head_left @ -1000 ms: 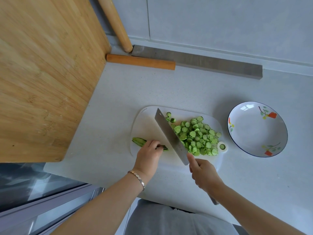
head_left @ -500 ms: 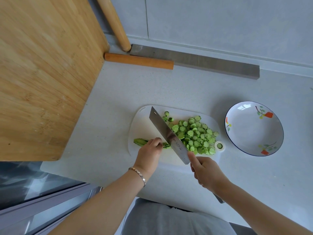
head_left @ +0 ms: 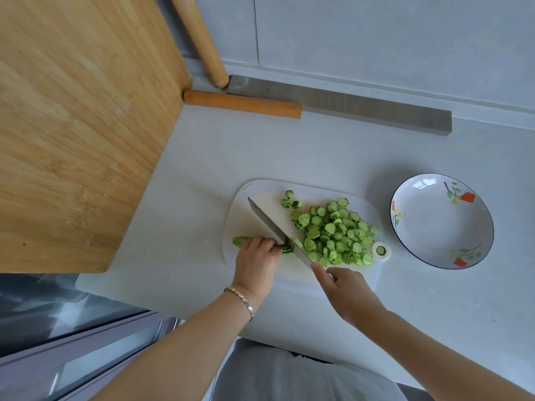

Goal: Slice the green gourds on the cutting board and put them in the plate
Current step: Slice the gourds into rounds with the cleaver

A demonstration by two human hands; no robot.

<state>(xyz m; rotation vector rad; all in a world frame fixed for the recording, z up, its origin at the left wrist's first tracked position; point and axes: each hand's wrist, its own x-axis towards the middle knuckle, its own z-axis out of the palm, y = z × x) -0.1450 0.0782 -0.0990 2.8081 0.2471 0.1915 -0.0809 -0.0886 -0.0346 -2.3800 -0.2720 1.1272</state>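
Observation:
A white cutting board [head_left: 243, 206] lies on the grey counter. On its right half sits a heap of green gourd slices [head_left: 335, 233]. A striped green gourd [head_left: 241, 241] lies across the board's left edge, its tip sticking out over the counter. My left hand [head_left: 256, 260] grips it with curled fingers. My right hand [head_left: 344, 293] holds a cleaver [head_left: 272, 224] by the handle, index finger along the blade. The blade is down on the gourd right beside my left fingers. The flowered plate [head_left: 441, 221] stands empty to the right of the board.
A big bamboo board [head_left: 72, 125] fills the left of the counter. A wooden rolling pin [head_left: 199, 39] leans on the wall, and a long knife with a wooden handle [head_left: 243, 104] lies along the back. One slice sits in the cutting board's hanging hole [head_left: 381, 250].
The cleaver has come down from a raised position onto the gourd. Its blade sits further left along the gourd than a second ago. My left hand has shifted slightly left.

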